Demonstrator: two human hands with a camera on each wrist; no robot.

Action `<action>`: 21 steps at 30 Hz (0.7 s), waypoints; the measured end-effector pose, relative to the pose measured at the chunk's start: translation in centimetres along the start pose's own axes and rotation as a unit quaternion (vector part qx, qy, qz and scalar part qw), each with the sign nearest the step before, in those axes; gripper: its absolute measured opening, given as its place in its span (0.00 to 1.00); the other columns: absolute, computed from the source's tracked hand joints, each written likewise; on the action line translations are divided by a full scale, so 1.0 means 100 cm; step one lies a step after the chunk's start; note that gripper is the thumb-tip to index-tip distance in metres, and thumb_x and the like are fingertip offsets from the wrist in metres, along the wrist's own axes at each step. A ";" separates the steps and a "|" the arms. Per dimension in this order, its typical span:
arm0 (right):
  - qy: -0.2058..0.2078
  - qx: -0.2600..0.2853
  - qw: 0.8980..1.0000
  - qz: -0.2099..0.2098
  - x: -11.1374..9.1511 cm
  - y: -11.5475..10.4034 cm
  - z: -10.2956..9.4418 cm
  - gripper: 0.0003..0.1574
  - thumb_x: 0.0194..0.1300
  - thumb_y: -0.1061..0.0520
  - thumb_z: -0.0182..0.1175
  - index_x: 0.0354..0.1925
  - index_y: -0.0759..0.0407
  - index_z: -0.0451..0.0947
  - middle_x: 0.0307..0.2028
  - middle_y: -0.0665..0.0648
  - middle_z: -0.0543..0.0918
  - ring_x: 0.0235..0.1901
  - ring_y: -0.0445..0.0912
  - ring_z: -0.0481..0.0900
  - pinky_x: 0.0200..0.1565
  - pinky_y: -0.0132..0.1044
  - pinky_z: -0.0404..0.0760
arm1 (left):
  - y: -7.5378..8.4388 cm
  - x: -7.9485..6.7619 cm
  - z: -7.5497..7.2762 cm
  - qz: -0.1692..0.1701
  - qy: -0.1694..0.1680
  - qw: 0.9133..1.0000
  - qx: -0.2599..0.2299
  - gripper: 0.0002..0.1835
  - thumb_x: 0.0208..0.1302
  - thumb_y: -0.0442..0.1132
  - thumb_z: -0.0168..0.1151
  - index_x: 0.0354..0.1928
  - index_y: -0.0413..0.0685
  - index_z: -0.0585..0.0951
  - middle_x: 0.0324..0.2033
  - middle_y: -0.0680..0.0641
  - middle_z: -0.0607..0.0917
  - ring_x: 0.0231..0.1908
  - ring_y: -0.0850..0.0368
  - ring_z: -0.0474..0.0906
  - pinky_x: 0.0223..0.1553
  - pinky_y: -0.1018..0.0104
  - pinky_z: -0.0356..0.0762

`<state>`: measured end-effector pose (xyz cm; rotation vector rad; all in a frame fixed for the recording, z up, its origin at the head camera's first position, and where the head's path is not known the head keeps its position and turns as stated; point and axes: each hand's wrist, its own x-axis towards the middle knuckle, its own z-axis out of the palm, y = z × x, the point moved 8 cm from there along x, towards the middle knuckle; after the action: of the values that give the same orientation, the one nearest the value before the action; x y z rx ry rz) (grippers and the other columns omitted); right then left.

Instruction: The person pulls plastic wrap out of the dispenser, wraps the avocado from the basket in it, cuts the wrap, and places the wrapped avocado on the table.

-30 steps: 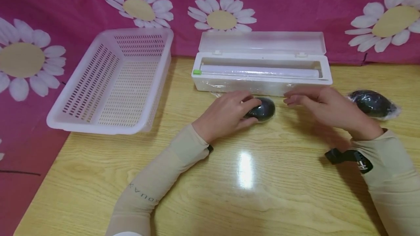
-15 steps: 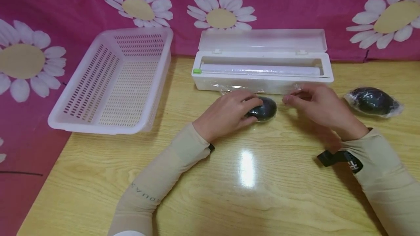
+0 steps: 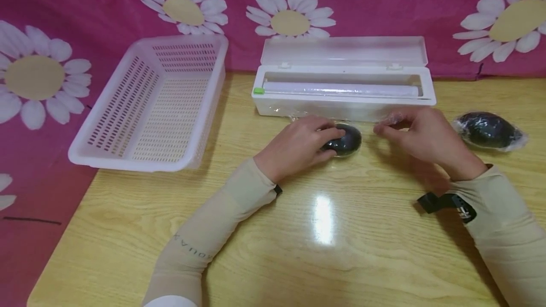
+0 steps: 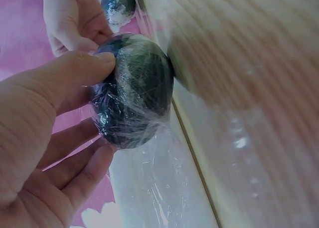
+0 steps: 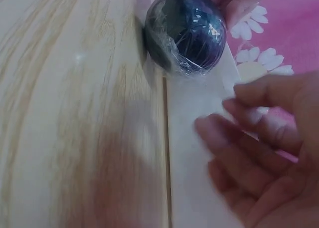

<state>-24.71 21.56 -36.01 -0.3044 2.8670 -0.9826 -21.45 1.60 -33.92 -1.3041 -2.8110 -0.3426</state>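
Note:
A dark green-black avocado (image 3: 347,140) wrapped in cling film lies on the wooden table before a white cling film box (image 3: 341,108). My left hand (image 3: 298,146) grips its left end. In the left wrist view the thumb lies on the wrapped avocado (image 4: 134,93), and clear film trails from it along the box front. To the right, my right hand (image 3: 431,139) has its fingers loosely bent beside the box's lower right front, with clear film (image 3: 394,117) at the fingertips. The right wrist view shows these fingers (image 5: 214,133) apart from the avocado (image 5: 187,33).
A second film-wrapped dark avocado (image 3: 490,130) lies beyond my right hand. The box's lid (image 3: 343,51) stands raised at the back, with a film roll (image 3: 341,89) and a green slider (image 3: 259,91) below. A white slotted basket (image 3: 192,150) stands at the left.
My right hand first shifted slightly left, then back a little right, and film now shows at its fingertips. The left hand stays on the avocado. The head view has shifted slightly.

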 end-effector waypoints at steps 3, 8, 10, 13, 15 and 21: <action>0.021 -0.001 0.998 -0.058 -0.003 -0.012 -0.003 0.03 0.64 0.51 0.72 0.37 0.44 0.91 0.42 0.53 0.92 0.41 0.24 0.76 0.41 0.21 0.70 | 0.001 0.001 -0.001 0.002 0.000 1.000 0.011 0.21 0.72 0.49 0.65 0.64 0.53 0.83 0.62 0.44 0.84 0.63 0.51 0.80 0.68 0.59 0.77; 0.026 -0.031 0.988 -0.151 -0.008 -0.030 0.000 0.08 0.60 0.58 0.74 0.36 0.43 0.92 0.46 0.49 0.92 0.51 0.39 0.84 0.48 0.21 0.70 | 0.001 0.001 -0.001 -0.006 -0.005 1.000 0.013 0.22 0.72 0.49 0.65 0.64 0.53 0.83 0.62 0.44 0.84 0.63 0.51 0.80 0.68 0.59 0.77; 0.028 -0.046 0.982 -0.180 -0.011 -0.036 0.002 0.08 0.59 0.59 0.75 0.34 0.44 0.91 0.45 0.48 0.91 0.50 0.45 0.85 0.48 0.22 0.70 | 0.001 0.002 -0.001 -0.006 -0.002 1.000 0.011 0.22 0.72 0.49 0.65 0.64 0.52 0.83 0.61 0.44 0.85 0.62 0.51 0.81 0.67 0.59 0.77; 0.032 -0.060 0.974 -0.217 -0.013 -0.045 0.006 0.07 0.57 0.61 0.75 0.30 0.47 0.90 0.41 0.47 0.88 0.46 0.45 0.83 0.47 0.26 0.72 | 0.003 0.003 -0.002 0.000 0.007 1.000 0.011 0.21 0.72 0.48 0.66 0.63 0.52 0.84 0.60 0.44 0.85 0.60 0.51 0.82 0.66 0.59 0.78; 0.037 -0.075 0.967 -0.239 -0.015 -0.051 0.009 0.07 0.56 0.61 0.76 0.28 0.49 0.89 0.38 0.46 0.86 0.42 0.43 0.80 0.45 0.30 0.74 | 0.003 0.004 -0.002 0.004 0.012 1.000 0.013 0.21 0.72 0.47 0.65 0.63 0.51 0.84 0.59 0.44 0.86 0.60 0.51 0.82 0.66 0.59 0.79; 0.054 -0.100 0.945 -0.308 -0.024 -0.066 0.015 0.04 0.55 0.64 0.74 0.29 0.58 0.88 0.36 0.51 0.85 0.39 0.43 0.81 0.43 0.42 0.81 | 0.005 0.007 -0.002 0.006 0.008 1.000 0.020 0.21 0.72 0.48 0.66 0.63 0.51 0.83 0.60 0.45 0.85 0.60 0.51 0.82 0.66 0.60 0.78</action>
<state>-21.12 16.12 -33.11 -1.2607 3.0286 -0.7836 -21.49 2.42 -33.59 -1.3031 -2.7801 -0.2931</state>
